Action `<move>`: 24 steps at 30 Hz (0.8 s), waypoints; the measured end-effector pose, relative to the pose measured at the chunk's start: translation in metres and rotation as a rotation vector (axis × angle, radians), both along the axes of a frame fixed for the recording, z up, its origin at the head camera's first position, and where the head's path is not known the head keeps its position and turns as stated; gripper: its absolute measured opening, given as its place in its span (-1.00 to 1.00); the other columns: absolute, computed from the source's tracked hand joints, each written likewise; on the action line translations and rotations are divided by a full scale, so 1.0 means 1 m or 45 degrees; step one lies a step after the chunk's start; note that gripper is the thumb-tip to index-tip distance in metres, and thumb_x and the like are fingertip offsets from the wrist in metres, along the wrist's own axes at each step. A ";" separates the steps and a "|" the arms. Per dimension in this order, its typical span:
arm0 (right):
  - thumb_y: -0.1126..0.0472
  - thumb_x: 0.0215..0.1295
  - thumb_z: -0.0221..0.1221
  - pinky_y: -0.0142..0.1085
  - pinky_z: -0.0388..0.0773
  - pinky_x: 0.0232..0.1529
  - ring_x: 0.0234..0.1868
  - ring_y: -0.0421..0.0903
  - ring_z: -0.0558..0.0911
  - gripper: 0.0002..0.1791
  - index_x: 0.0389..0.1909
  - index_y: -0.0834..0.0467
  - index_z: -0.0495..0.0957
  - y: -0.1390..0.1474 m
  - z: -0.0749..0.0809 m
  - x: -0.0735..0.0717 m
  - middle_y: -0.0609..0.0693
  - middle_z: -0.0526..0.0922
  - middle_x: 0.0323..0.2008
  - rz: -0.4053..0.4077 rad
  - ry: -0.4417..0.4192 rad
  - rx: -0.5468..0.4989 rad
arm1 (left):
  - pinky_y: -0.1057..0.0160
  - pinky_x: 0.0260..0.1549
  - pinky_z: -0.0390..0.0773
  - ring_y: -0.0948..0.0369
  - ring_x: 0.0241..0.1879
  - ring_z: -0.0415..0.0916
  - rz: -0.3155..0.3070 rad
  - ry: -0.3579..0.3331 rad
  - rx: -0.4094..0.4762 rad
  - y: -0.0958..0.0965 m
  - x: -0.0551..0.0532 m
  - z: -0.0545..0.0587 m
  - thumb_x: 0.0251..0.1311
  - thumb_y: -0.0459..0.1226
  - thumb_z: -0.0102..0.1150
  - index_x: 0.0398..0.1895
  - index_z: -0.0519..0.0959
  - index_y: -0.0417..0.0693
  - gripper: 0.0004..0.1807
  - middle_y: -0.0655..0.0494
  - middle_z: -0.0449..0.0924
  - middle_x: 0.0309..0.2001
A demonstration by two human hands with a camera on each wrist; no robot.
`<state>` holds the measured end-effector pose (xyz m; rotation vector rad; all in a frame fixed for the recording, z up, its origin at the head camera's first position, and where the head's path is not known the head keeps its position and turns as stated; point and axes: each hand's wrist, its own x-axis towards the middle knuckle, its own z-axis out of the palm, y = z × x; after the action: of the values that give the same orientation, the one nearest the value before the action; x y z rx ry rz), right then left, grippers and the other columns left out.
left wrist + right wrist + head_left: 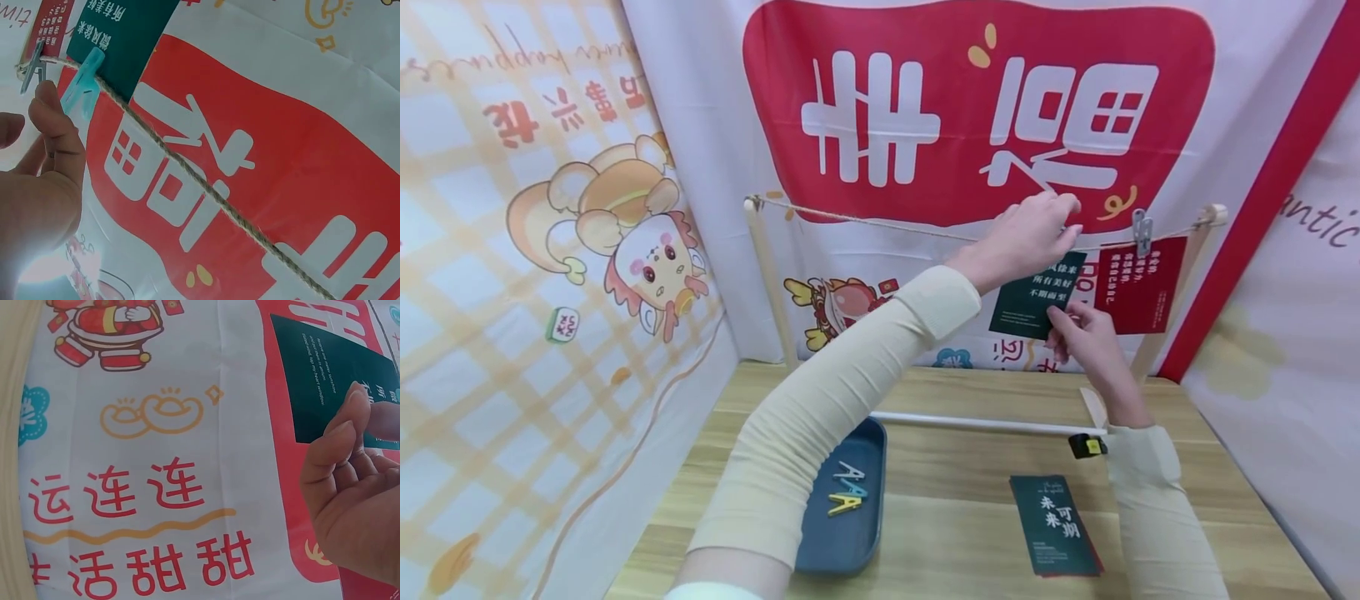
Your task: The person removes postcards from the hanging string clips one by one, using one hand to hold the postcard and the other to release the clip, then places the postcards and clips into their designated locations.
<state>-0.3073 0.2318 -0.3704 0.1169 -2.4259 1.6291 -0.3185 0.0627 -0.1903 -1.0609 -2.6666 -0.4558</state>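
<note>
A dark green card (1021,302) with white writing hangs at a twine line (200,178). In the left wrist view a light blue clothespin (92,64) sits on the twine at the card's top edge. Close beside that clothespin is my left hand (1026,233), its thumb and fingers apart and nothing between them. My right hand (1090,342) pinches the card's lower edge between thumb and fingers, also visible in the right wrist view. Right of it hangs a red card (1138,296), held on the twine by a grey clothespin (1142,233).
Wooden posts (767,275) carry the twine, with a white rod (985,422) low between them. A blue tray (880,500) with several clothespins (846,502) stands on the table, left of stacked cards (1052,525). A small black and yellow object (1087,446) lies near the right forearm.
</note>
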 end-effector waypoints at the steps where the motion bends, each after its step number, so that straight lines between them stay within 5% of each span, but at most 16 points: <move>1: -0.32 0.33 0.03 -0.33 0.63 -0.42 -0.56 0.01 0.58 -0.42 -0.17 0.17 0.44 0.000 0.001 0.000 -0.08 0.60 -0.55 -0.001 -0.003 0.005 | 0.56 -0.08 0.55 0.40 -0.05 0.51 -0.002 -0.008 0.003 0.002 0.000 0.000 0.34 -0.03 0.12 0.25 0.42 0.08 -0.54 0.22 0.56 0.11; 9: -0.33 0.33 0.03 -0.36 0.63 -0.43 -0.56 0.02 0.57 -0.41 -0.17 0.17 0.43 0.003 0.003 0.004 -0.05 0.58 -0.56 0.003 -0.021 0.008 | 0.54 -0.05 0.55 0.40 0.01 0.47 0.023 -0.028 0.001 0.013 -0.002 -0.003 0.32 -0.03 0.16 0.33 0.34 0.13 -0.46 0.23 0.49 0.20; 17: -0.35 0.30 0.05 -0.35 0.64 -0.41 -0.54 -0.01 0.57 -0.39 -0.16 0.18 0.43 0.005 0.003 0.004 -0.06 0.57 -0.56 0.011 0.002 -0.009 | 0.48 -0.02 0.58 0.39 0.03 0.52 0.135 0.007 0.090 0.014 -0.005 -0.005 0.31 -0.02 0.16 0.42 0.22 0.16 -0.35 0.20 0.39 0.31; 21: -0.34 0.30 0.06 -0.35 0.64 -0.42 -0.55 -0.03 0.57 -0.40 -0.17 0.18 0.43 0.007 0.002 0.004 -0.06 0.57 -0.56 0.020 0.009 -0.014 | 0.46 0.07 0.54 0.36 0.15 0.47 0.135 -0.057 0.086 0.017 -0.007 -0.006 0.31 -0.03 0.16 0.39 0.29 0.15 -0.40 0.24 0.45 0.29; 24: -0.32 0.31 0.06 -0.35 0.64 -0.43 -0.56 -0.04 0.57 -0.41 -0.17 0.18 0.44 0.009 0.001 0.005 -0.04 0.57 -0.55 0.033 0.012 -0.002 | 0.47 0.04 0.55 0.36 0.06 0.51 0.119 -0.073 0.065 0.018 -0.008 -0.009 0.33 -0.06 0.14 0.29 0.40 0.12 -0.52 0.23 0.53 0.20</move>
<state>-0.3024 0.2410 -0.3694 0.1556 -2.4259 1.6374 -0.3265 0.0811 -0.1988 -0.9174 -2.7249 -0.5402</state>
